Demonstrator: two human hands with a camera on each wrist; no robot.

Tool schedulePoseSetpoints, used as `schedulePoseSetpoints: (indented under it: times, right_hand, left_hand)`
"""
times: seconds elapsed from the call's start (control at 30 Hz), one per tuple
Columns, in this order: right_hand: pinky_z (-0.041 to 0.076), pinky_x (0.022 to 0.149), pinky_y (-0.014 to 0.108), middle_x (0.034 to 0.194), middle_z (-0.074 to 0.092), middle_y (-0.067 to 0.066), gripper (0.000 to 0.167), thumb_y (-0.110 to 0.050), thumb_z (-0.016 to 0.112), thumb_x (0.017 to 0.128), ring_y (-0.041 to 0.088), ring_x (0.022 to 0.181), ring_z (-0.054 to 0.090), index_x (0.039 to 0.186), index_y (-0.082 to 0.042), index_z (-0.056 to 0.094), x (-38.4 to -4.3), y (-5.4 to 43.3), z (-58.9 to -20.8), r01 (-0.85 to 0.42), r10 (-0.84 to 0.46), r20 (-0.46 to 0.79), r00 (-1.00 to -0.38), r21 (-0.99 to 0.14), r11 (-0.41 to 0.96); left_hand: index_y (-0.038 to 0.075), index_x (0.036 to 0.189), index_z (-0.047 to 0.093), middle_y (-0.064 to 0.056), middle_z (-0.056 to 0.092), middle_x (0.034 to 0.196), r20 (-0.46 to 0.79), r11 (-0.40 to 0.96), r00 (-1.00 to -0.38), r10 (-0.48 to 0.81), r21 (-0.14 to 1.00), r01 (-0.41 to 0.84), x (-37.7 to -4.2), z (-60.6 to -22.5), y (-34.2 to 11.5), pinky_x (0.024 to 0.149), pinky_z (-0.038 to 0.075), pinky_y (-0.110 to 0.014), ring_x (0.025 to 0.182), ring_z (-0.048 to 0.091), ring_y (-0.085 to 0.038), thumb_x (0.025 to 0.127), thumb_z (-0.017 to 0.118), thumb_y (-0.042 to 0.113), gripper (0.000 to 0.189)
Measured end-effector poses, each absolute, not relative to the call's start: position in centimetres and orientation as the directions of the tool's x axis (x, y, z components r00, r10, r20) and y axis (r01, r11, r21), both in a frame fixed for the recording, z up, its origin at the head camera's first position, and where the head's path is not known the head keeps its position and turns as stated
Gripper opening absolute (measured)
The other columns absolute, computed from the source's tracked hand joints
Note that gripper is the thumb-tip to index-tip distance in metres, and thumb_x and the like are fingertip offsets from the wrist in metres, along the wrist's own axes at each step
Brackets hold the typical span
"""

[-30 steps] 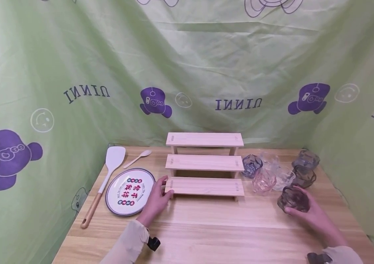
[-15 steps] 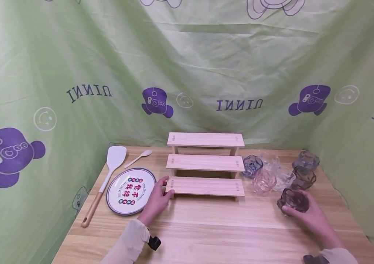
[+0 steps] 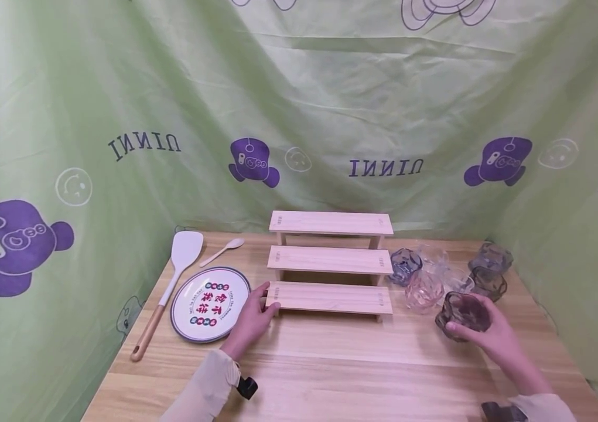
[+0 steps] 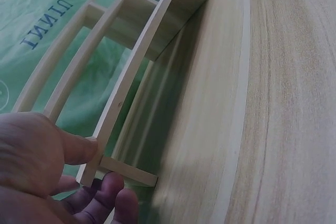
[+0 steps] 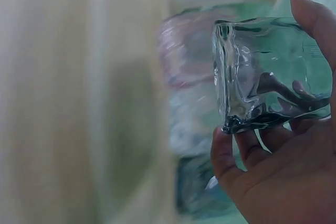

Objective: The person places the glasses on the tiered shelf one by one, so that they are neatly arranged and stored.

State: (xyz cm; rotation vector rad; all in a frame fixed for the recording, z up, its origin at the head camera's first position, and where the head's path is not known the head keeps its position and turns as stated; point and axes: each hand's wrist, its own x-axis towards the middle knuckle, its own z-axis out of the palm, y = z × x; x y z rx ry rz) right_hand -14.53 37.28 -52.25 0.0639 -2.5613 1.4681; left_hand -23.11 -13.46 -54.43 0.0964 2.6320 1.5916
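Observation:
A three-tier wooden shelf (image 3: 330, 298) stands at the back middle of the table. My left hand (image 3: 252, 319) pinches the left end of its lowest step, thumb on one side and fingers curled beneath, as the left wrist view shows on the wooden board (image 4: 123, 90). My right hand (image 3: 498, 334) holds a dark grey wavy glass cup (image 3: 462, 316) by its sides; the right wrist view shows this cup (image 5: 268, 72) between thumb and fingers, lifted off the table. Behind it are a pink glass cup (image 3: 424, 290) and several clear, blue and grey ones.
Left of the shelf lie a white plate (image 3: 209, 337) with red lettering, a small spoon (image 3: 219, 253) and a white spatula (image 3: 185, 249) with a wooden handle. A blue-grey glass cup (image 3: 405, 266) stands close to the shelf's right end. Green printed cloth (image 3: 320, 105) encloses the table.
My right hand has brought the dark grey cup slightly left and up, nearer the pink cup. The left hand keeps its grip on the shelf.

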Motion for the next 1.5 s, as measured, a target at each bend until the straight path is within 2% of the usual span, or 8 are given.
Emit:
schedulePoseSetpoints:
  times: [0.1,0.27,0.37,0.57,0.67,0.77,1.07,1.5]
  right_hand:
    - [0.046,0.089,0.011,0.128,0.062,0.009,0.073,-0.006,0.083,0.084,0.001,0.106,0.060,0.143,0.004,0.042,-15.4,36.2,-50.5,-0.178,-0.005,0.203,-0.979,-0.848,0.500]
    - [0.037,0.091,0.007,0.133,0.058,0.012,0.073,-0.016,0.085,0.085,0.001,0.113,0.054,0.146,-0.003,0.045,-17.6,33.8,-47.2,-0.192,-0.057,0.193,-0.980,-0.817,0.544]
    - [0.039,0.092,0.010,0.133,0.056,0.012,0.073,-0.017,0.085,0.085,0.006,0.114,0.054,0.146,-0.006,0.046,-19.5,31.8,-45.1,-0.214,-0.098,0.192,-0.977,-0.827,0.521]
    - [0.048,0.097,0.028,0.135,0.054,0.014,0.075,-0.012,0.085,0.083,0.025,0.118,0.055,0.146,-0.009,0.044,-24.2,26.8,-40.9,-0.252,-0.222,0.178,-0.959,-0.892,0.375]
    - [0.050,0.099,0.041,0.136,0.053,0.013,0.078,-0.016,0.087,0.081,0.030,0.120,0.054,0.146,-0.013,0.044,-27.0,23.5,-39.3,-0.235,-0.275,0.151,-0.949,-0.922,0.306]
    - [0.048,0.101,0.046,0.135,0.055,0.012,0.080,-0.021,0.089,0.079,0.031,0.121,0.055,0.145,-0.013,0.045,-29.9,20.1,-38.4,-0.239,-0.321,0.147,-0.936,-0.933,0.268]
    - [0.042,0.107,0.038,0.129,0.061,0.011,0.086,-0.026,0.094,0.074,0.025,0.119,0.057,0.142,-0.004,0.047,-36.6,11.4,-37.9,-0.272,-0.365,0.170,-0.915,-0.929,0.251]
    - [0.041,0.108,0.037,0.129,0.061,0.012,0.088,-0.026,0.093,0.075,0.026,0.119,0.056,0.144,0.001,0.045,-39.1,8.2,-38.4,-0.252,-0.353,0.141,-0.925,-0.923,0.290]
  left_hand:
    - [-0.002,0.154,0.037,-0.024,0.051,0.138,-0.017,0.475,-0.996,0.086,0.879,0.026,-23.1,-54.6,-13.6,0.093,0.053,-0.044,0.107,0.063,-0.031,0.097,0.070,0.015,0.068]
    - [-0.003,0.154,0.037,-0.024,0.050,0.139,0.010,0.495,-0.996,0.090,0.867,0.054,-23.2,-54.8,-13.7,0.096,0.051,-0.046,0.110,0.061,-0.031,0.098,0.069,0.016,0.068]
    - [-0.004,0.153,0.037,-0.025,0.049,0.140,0.020,0.507,-0.996,0.092,0.859,0.065,-23.2,-54.8,-13.7,0.099,0.049,-0.047,0.113,0.060,-0.033,0.098,0.069,0.017,0.067]
    - [-0.004,0.154,0.036,-0.024,0.051,0.137,0.023,0.524,-0.994,0.104,0.848,0.074,-23.3,-54.8,-13.6,0.102,0.047,-0.048,0.115,0.059,-0.033,0.098,0.068,0.018,0.067]
    - [-0.005,0.153,0.036,-0.024,0.051,0.135,0.028,0.528,-0.994,0.103,0.845,0.079,-23.2,-54.6,-13.6,0.102,0.046,-0.049,0.115,0.059,-0.034,0.098,0.068,0.017,0.067]
    - [-0.005,0.154,0.035,-0.025,0.050,0.136,0.027,0.535,-0.994,0.107,0.841,0.080,-23.2,-54.5,-13.7,0.102,0.046,-0.050,0.115,0.058,-0.035,0.099,0.067,0.018,0.067]
    - [-0.005,0.153,0.036,-0.025,0.052,0.134,0.030,0.539,-0.992,0.123,0.837,0.092,-23.1,-54.7,-13.3,0.102,0.047,-0.049,0.113,0.059,-0.034,0.099,0.066,0.018,0.066]
    - [-0.004,0.153,0.036,-0.022,0.054,0.130,0.036,0.549,-0.993,0.110,0.831,0.091,-22.9,-54.6,-13.4,0.102,0.047,-0.048,0.113,0.059,-0.031,0.099,0.066,0.019,0.066]
